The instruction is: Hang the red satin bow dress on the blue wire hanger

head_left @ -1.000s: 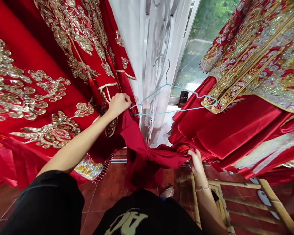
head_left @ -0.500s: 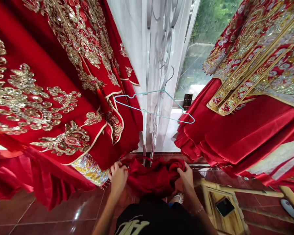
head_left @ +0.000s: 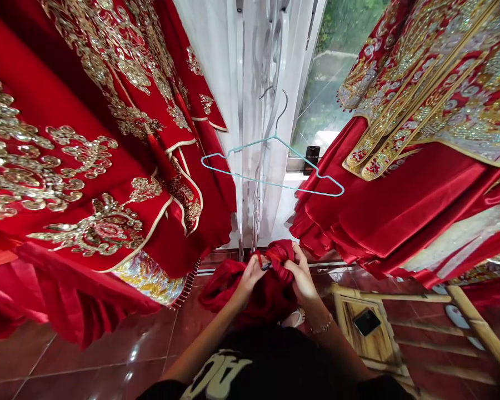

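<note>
A bunched red garment of smooth cloth hangs low in front of my body. My left hand pinches a thin red strap of it, and a small dark piece shows at the fingertips, too small to name. Close by on the right, my right hand grips a gathered fold of the same garment, its thumb on top. Above both hands, a light blue wire hanger with a metal hook hangs bare and touches neither hand.
Red embroidered gowns hang at the left and the right. A phone leans by the window. Lower right stands a bamboo chair with a second phone. White curtain and metal grille line the middle.
My left hand has moved right, from the garment's left end to its strap near my right hand. My right hand has shifted slightly left and up. The garment is gathered more tightly between them.
</note>
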The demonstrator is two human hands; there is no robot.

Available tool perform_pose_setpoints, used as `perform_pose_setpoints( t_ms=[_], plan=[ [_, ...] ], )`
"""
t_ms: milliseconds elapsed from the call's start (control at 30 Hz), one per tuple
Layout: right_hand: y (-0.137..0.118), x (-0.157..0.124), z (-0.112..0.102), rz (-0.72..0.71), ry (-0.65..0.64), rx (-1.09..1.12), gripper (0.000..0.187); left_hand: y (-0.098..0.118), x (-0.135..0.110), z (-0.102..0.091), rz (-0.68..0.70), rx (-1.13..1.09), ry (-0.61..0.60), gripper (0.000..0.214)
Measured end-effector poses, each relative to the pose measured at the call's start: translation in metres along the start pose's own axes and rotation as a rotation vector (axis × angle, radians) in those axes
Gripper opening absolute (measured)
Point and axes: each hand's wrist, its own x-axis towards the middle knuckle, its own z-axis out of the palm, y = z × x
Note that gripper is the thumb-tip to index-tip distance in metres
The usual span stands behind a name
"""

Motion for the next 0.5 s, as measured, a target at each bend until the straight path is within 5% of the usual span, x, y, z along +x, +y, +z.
perform_pose_setpoints(
  t_ms=[167,300,500],
  plan=[
    [-0.019,-0.013,0.000,-0.011,-0.093,-0.103,0.020,-0.025,-0.005,0.019,0.054,0.179,0.123,0.049],
    [-0.019,-0.020,0.003,-0.054,-0.220,-0.220,0.026,-0.020,-0.013,0.019,0.065,0.120,0.297,0.050],
    [-0.002,-0.020,-0.002,-0.059,-0.231,-0.253,0.026,0.003,-0.018,0.014,0.105,0.146,0.184,0.035]
  ],
)
